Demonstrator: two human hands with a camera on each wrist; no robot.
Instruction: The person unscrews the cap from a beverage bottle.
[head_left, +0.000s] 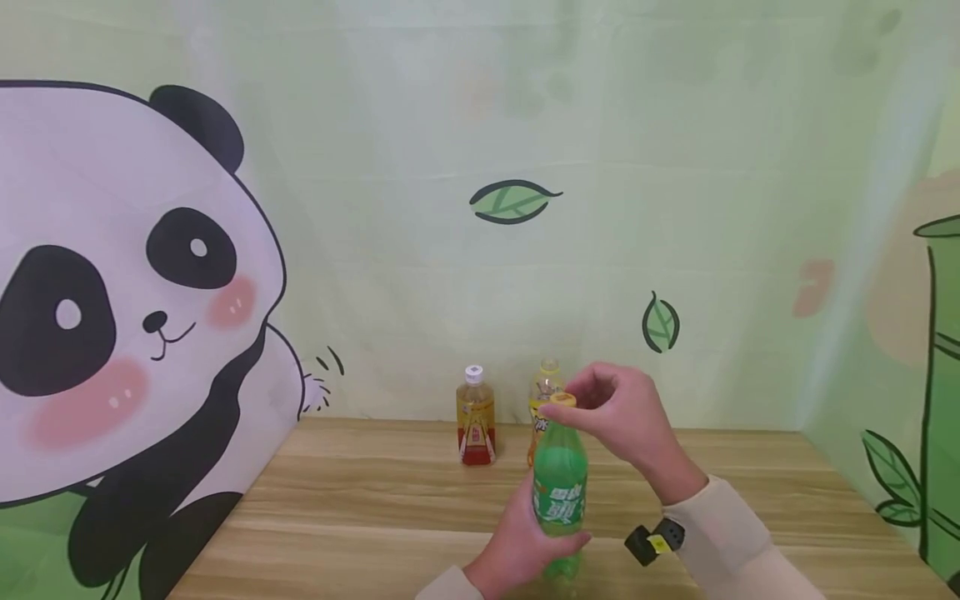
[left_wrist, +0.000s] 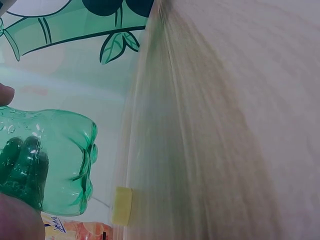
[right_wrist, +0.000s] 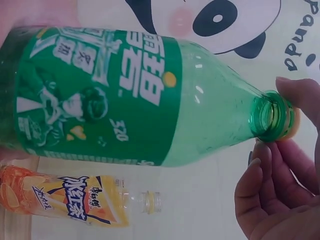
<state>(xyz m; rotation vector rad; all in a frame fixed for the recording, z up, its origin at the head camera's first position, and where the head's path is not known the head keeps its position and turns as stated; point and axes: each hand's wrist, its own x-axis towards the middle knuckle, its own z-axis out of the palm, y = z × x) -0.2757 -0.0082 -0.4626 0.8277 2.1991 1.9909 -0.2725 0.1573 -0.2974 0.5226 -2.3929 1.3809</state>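
Note:
My left hand [head_left: 517, 540] grips a green plastic soda bottle [head_left: 561, 467] around its lower half and holds it upright. Through the clear green base [left_wrist: 70, 160] in the left wrist view, the fingers show on the far side. With thumb and fingertips, my right hand [head_left: 622, 412] pinches the yellow-orange cap [head_left: 564, 400] at the bottle's mouth. The right wrist view shows the cap's rim [right_wrist: 296, 124] at the green neck [right_wrist: 270, 117], with the thumb on one side and fingertips on the other. Liquid inside is mostly hidden by the label.
Behind the soda bottle stands an iced tea bottle [head_left: 545, 385] with an uncapped mouth. Left of it is an amber drink bottle [head_left: 476, 421] with a white cap. A yellow cap [left_wrist: 122, 206] lies on the wooden table [head_left: 360, 508]. A panda-printed backdrop [head_left: 405, 275] rises behind.

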